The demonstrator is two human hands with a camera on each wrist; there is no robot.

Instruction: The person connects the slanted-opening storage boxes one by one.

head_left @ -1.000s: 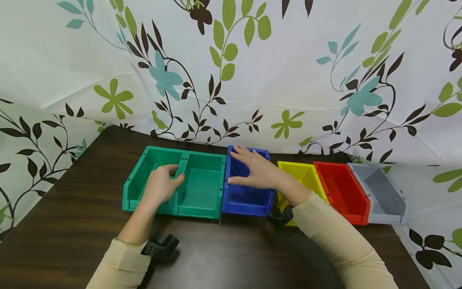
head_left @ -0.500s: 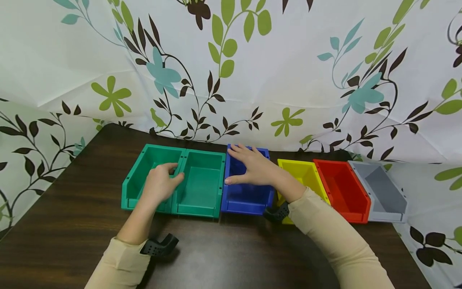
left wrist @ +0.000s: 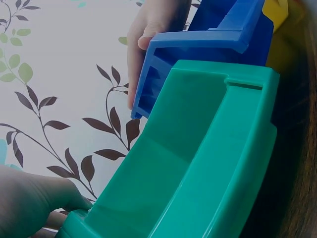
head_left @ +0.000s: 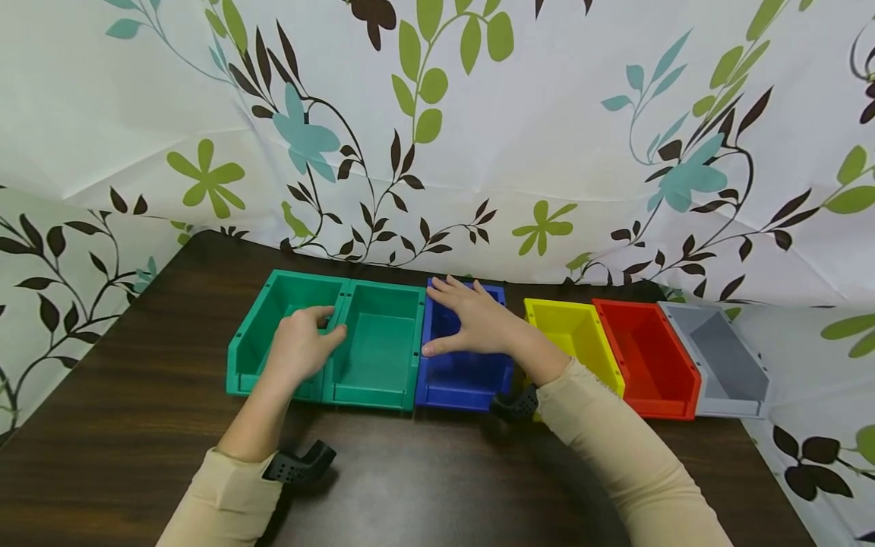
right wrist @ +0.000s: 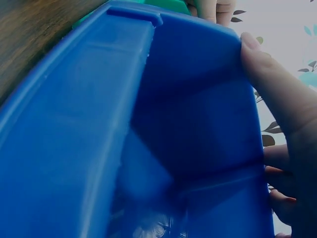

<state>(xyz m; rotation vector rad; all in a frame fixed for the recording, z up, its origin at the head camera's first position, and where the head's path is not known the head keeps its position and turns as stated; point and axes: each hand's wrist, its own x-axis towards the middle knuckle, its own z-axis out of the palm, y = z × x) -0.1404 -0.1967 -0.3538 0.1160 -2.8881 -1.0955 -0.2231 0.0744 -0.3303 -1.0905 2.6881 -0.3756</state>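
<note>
Two green storage bins (head_left: 372, 396) stand side by side, and a blue storage bin (head_left: 461, 397) abuts the right one. My left hand (head_left: 304, 346) grips the adjoining walls of the green bins, thumb over the right one. In the left wrist view its thumb lies at the rim of a green bin (left wrist: 198, 139). My right hand (head_left: 481, 323) reaches over the blue bin with fingers spread. The right wrist view shows its thumb on the rim of the blue bin (right wrist: 203, 79) and the other fingers against the outside.
Right of the blue bin, past a gap, a yellow bin (head_left: 570, 327), a red bin (head_left: 649, 365) and a grey bin (head_left: 728, 357) stand in a row on the dark wooden table (head_left: 410, 479). Leaf-patterned fabric (head_left: 478, 167) hangs behind. Black wrist mounts (head_left: 301, 463) jut from both sleeves.
The blue bin and my right hand have shifted slightly toward me relative to the green bins, bringing the front edges nearly level. My left hand stays on the green bins.
</note>
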